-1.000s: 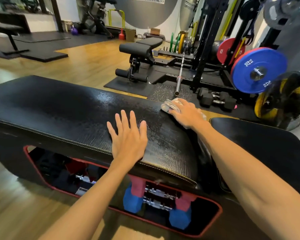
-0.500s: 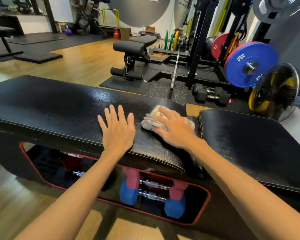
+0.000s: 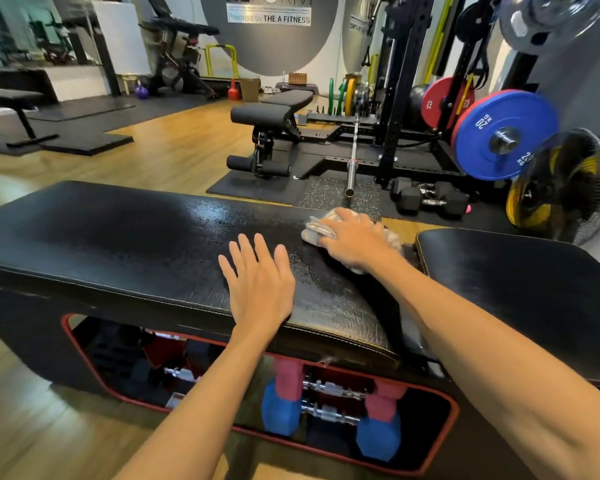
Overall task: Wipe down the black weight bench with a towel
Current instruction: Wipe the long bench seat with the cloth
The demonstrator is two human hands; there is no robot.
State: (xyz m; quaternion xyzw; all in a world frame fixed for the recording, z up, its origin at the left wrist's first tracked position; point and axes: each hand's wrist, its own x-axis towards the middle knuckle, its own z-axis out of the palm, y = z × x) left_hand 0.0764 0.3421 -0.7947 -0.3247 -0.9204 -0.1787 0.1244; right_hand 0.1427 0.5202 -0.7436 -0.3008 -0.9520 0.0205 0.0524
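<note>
My right hand (image 3: 355, 242) presses the bunched towel (image 3: 317, 228) against the far right edge of the black weight bench (image 3: 118, 237); my left hand (image 3: 258, 280) lies flat, holding nothing. The towel could slip into the gap beside the right pad (image 3: 520, 275). The compartment (image 3: 440, 420) below holds blue dumbbells (image 3: 329, 407).

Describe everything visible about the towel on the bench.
The pale grey-white cloth towel is bunched into a wad, soft and wrinkled. It lies on the far edge of the black textured vinyl bench pad, near the pad's right end. The right hand covers most of it, fingers curled over it in a grip, pressing it to the pad. Only its left end and a fringe under the wrist show.
</note>
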